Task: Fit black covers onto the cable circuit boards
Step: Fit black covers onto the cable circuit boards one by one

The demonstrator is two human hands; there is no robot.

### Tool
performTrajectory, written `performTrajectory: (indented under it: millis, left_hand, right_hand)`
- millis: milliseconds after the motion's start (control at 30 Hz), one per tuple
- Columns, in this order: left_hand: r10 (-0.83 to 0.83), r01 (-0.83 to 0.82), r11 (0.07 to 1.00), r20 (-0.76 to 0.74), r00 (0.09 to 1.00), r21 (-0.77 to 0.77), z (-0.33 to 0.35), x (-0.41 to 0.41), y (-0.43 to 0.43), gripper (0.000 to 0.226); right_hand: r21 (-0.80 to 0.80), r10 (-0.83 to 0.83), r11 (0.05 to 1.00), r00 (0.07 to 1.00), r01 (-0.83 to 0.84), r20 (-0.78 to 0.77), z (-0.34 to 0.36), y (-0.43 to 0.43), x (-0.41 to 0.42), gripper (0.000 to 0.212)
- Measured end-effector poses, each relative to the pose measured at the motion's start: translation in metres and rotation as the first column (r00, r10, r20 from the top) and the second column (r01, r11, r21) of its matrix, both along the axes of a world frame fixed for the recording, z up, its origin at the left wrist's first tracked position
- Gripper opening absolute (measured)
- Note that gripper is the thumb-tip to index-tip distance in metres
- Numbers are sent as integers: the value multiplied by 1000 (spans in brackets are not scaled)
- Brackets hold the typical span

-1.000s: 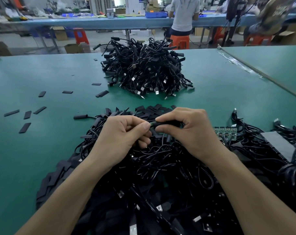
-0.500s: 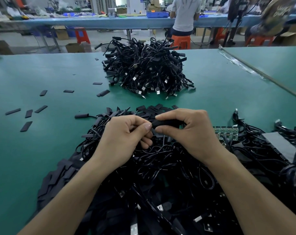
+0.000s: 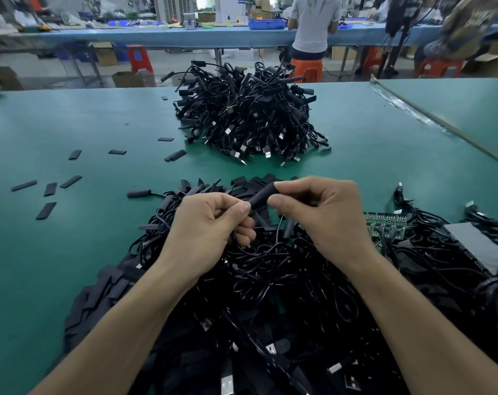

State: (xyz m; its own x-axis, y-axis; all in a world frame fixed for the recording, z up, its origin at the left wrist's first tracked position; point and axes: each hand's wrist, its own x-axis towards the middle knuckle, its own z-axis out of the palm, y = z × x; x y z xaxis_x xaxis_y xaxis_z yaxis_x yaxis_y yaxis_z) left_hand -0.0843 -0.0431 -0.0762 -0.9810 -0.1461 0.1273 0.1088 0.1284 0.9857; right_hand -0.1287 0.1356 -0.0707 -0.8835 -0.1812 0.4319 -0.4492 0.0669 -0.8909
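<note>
Cover (image 3: 259, 196), black and tubular, sits tilted above the near heap of black cables (image 3: 270, 280), far end raised. Right hand (image 3: 322, 215) pinches the upper end of the cover between thumb and fingers; left hand (image 3: 208, 229) pinches the lower end. Hands are close together. Green circuit board panel (image 3: 384, 226) lies just right of the right hand. Flat black sleeves (image 3: 50, 189) lie scattered on the green counter (image 3: 71, 252) to the left; a second cable heap (image 3: 250, 115) stands well beyond

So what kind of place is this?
Probably an electronics assembly workshop: a heap of black USB cables on a long green work table, a panel of green circuit boards nearby, and a person at another bench behind.
</note>
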Motion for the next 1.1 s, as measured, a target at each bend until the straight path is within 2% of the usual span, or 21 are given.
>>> performTrajectory:
  millis: [200, 367, 433, 500, 567, 600, 800, 867, 900, 933, 1000, 1033, 1100]
  left_hand:
    - [-12, 12, 1000, -18, 1000, -4, 0, 1, 1, 13]
    - [-28, 22, 998, -128, 991, -53, 5, 5, 5, 3]
    - [-42, 12, 987, -185, 982, -163, 7, 8, 4, 16]
    - [-83, -8, 930, -231, 969, -367, 9, 11, 4, 23]
    - [-137, -25, 856, -273, 952, -517, 10, 14, 8, 13]
    - [-153, -22, 847, -283, 947, -531, 10, 15, 9, 10]
    - [-95, -2, 953, -306, 947, -304, 19, 12, 5, 27]
    - [3, -30, 994, -247, 969, -107, 23, 10, 3, 28]
    - [70, -78, 996, -202, 977, -31, 25, 9, 0, 30]
    - [148, -153, 988, -169, 975, -19, 26, 8, -4, 31]
    - [304, -329, 927, -151, 941, -180, 25, 5, -15, 29]
    - [354, -389, 873, -167, 920, -293, 23, 5, -20, 25]
    - [386, -418, 722, -181, 905, -551, 21, 5, -25, 17]
  right_hand:
    - [28, -11, 1000, 1000, 10, 20, -1, -1, 0, 20]
    - [-152, 74, 987, 987, -52, 142, 3, 0, -3, 17]
    - [-307, 130, 949, 974, -68, 187, 10, 5, -4, 13]
    - [-506, 212, 859, 956, -83, 204, 17, 9, -5, 9]
    - [-621, 262, 780, 942, -79, 209, 21, 11, -6, 8]
    - [-639, 269, 766, 938, -71, 219, 22, 11, -5, 8]
    - [-609, 205, 793, 945, -8, 254, 26, 10, -3, 7]
    - [-516, 169, 857, 952, -13, 257, 27, 11, -4, 5]
    - [-417, 132, 909, 953, -7, 271, 26, 12, -5, 7]
    - [-282, 87, 959, 954, -3, 287, 24, 12, -6, 11]
    - [108, -27, 994, 966, -2, 258, 16, 10, -7, 18]
    - [331, -66, 943, 979, -1, 192, 11, 8, -7, 21]
    - [677, -45, 736, 997, -9, 62, 4, 1, -7, 26]
